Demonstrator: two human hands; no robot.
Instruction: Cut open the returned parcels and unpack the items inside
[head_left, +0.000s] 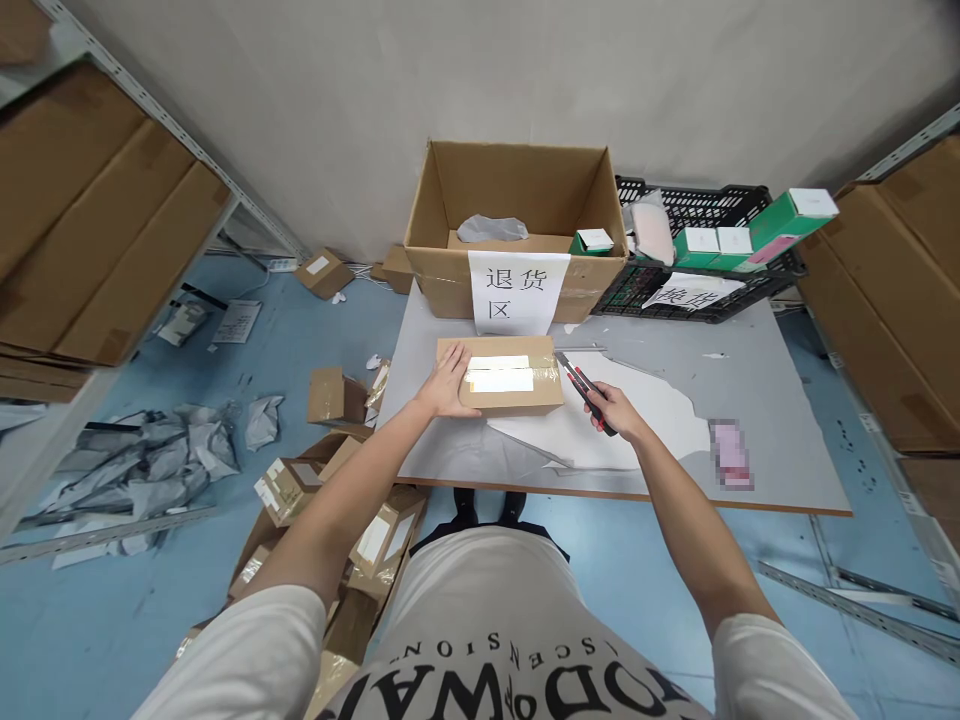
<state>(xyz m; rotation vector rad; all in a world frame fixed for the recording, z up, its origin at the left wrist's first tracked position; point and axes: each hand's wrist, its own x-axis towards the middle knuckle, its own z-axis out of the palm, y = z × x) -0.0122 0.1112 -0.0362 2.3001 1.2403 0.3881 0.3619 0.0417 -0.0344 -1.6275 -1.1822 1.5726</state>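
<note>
Left hand (448, 385): arm stretched forward, palm down, fingers spread flat on left end of taped parcel (501, 374), not clamped. Parcel lying flat on grey table (780, 440), just before open carton (517, 215). Right hand (616, 410): fist closed around utility knife (585, 390), blade tip at parcel's right edge.

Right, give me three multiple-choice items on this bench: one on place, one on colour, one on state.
1. The left hand rests on:
A. the taped parcel
B. a green carton
C. a floor box

2. The crate behind the table is:
A. white
B. black
C. yellow

3. The big box with the paper sign is:
A. taped shut
B. crushed flat
C. open at the top

Answers: A, its palm lies on the parcel's left end. B, its lattice walls are black. C, the flaps stand up and the inside shows. The right hand grips a box cutter.
</note>
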